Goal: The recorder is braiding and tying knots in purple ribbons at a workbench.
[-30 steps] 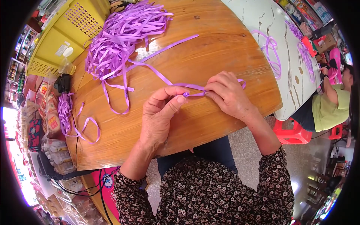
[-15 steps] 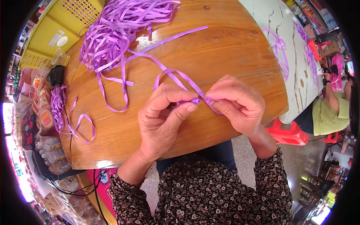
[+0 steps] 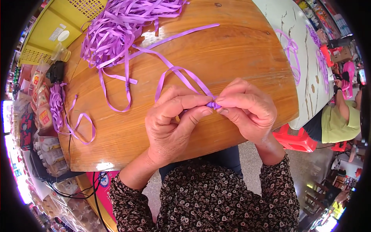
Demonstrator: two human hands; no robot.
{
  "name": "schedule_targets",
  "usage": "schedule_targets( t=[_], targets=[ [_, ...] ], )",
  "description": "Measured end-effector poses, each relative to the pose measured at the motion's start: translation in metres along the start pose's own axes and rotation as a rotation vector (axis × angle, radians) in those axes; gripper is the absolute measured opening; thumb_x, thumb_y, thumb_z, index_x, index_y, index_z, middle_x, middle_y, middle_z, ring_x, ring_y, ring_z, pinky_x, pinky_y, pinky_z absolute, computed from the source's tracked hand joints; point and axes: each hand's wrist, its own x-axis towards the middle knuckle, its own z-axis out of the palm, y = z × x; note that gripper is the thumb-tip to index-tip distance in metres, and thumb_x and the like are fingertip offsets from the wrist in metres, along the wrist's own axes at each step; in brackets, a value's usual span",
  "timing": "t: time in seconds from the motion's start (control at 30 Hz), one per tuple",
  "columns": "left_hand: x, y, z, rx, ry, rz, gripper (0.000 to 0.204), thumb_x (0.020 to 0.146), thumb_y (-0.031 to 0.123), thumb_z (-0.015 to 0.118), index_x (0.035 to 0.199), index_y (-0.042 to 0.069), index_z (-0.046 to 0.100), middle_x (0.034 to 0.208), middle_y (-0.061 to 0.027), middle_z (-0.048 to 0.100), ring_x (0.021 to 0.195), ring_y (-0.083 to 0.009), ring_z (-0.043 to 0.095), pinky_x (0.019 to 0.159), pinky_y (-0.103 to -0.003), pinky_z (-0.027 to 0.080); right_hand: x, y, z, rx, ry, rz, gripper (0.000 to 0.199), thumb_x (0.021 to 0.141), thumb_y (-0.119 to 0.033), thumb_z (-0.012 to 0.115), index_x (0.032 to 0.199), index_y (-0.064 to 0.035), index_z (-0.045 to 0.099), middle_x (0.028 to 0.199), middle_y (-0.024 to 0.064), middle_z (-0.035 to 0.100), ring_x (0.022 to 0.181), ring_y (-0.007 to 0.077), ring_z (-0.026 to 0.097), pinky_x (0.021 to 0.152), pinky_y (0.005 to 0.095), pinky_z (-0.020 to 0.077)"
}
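While the left hand (image 3: pixel 170 123) pinches a small rolled or knotted bit of purple ribbon (image 3: pixel 212 104) between thumb and index finger, the right hand (image 3: pixel 253 112) meets it from the other side, thumb and index finger also narrowed onto it, tips almost touching. Other fingers on both hands are bent; can't tell if they hold anything. Held bit is over the near part of the wooden table (image 3: pixel 239 50), in front of the torso. A ribbon loop (image 3: pixel 199 80) arches beyond the fingers, and a strand (image 3: pixel 160 57) runs back toward the purple heap (image 3: pixel 116 34) beside the yellow basket (image 3: pixel 42 33); can't tell if it's all one piece. Step in hand, judging by the paired pinch: close fingertip work at the knotted bit, its exact form hidden by the fingertips. Next move calls for a firm left pinch and small, careful right-hand adjustments, keeping the loop from twisting. Smaller purple bundle (image 3: pixel 57 102) lies off left.
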Motion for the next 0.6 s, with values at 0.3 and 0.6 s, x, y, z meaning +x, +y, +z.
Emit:
schedule_targets(
  t=[0.3, 0.6],
  targets=[
    [-0.0024, 0.0039, -0.0014, 0.026, -0.041, 0.033, 0.019, 0.078, -0.006, 0.065, 0.097, -0.001, 0.067, 0.091, -0.0059, 0.057, 0.082, -0.0102, 0.053, 0.072, -0.019, 0.042, -0.0006, 0.0011, 0.0019, 0.035, 0.017, -0.002, 0.025, 0.072, 0.005, 0.071, 0.095, -0.0018, 0.066, 0.087, 0.0100, 0.065, 0.074, 0.0196, 0.062, 0.062, 0.0279, 0.0492],
    [-0.0032, 0.0033, -0.0011, 0.064, -0.034, 0.042, 0.019, 0.078, -0.005, 0.066, 0.097, 0.000, 0.067, 0.091, -0.0052, 0.056, 0.079, -0.0092, 0.052, 0.069, -0.019, 0.041, 0.0003, -0.0008, 0.0002, -0.004, -0.010, -0.011, 0.025, 0.071, 0.005, 0.071, 0.095, -0.0019, 0.066, 0.087, 0.0093, 0.064, 0.075, 0.0197, 0.061, 0.061, 0.0280, 0.0488]
  ],
)
